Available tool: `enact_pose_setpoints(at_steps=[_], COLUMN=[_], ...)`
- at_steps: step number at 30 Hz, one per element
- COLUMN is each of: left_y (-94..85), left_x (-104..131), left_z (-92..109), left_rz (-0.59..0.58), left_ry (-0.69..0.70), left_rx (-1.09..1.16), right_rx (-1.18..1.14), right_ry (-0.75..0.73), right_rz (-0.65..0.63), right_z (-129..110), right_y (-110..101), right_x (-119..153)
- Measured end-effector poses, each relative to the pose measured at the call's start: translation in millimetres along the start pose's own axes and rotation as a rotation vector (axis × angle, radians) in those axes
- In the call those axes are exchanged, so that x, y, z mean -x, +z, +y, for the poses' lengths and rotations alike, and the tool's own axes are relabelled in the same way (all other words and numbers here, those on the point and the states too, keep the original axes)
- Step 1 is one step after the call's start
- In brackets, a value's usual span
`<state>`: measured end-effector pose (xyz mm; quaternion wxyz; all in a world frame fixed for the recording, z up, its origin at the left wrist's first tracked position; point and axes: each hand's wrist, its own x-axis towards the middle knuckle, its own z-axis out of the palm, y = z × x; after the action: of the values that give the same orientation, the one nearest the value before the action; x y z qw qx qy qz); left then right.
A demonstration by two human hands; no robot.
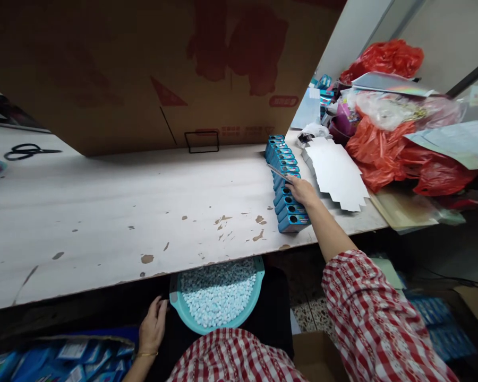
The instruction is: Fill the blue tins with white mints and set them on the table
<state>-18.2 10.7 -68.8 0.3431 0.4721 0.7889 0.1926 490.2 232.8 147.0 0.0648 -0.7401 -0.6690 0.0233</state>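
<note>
My right hand is closed on a thin grey strip, whose exact kind I cannot make out. It lies over a row of small blue boxes with dark round spots on their upper faces, touching those in the middle of the row. My left hand hangs below the table edge, fingers loosely stretched and holding nothing, just left of a turquoise basin. The basin rests on my lap, full of small pale blue and white pellets.
A big cardboard box stands at the back of the white table. Black scissors lie at left. Flat white card blanks and red plastic bags are at right. Blue packets fill a container at lower left.
</note>
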Motion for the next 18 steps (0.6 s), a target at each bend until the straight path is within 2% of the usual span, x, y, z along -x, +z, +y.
enact_pose_setpoints(at_steps=[3,6,9,13,18], left_y=[0.2,0.4,0.2,0.5,2.7], left_x=[0,0,1,1,0], left_z=[-1,3,6,6,8], left_rz=[0.009,0.042,0.042,0.020,0.055], left_ry=[-0.011,-0.030,-0.055,-0.087,-0.118], left_rx=[0.025,0.031,0.014,0.015,-0.009], right_rx=[0.005,0.003,0.028,0.098,0.097], right_ry=[0.001,-0.030,-0.007,0.029,0.022], right_rz=[0.034,0.076,0.040,-0.043,0.004], right_z=[2,1,0,3,1], right_y=[-4,-4,-1,0,-8], right_x=[-13,-40,-64,-74,-93])
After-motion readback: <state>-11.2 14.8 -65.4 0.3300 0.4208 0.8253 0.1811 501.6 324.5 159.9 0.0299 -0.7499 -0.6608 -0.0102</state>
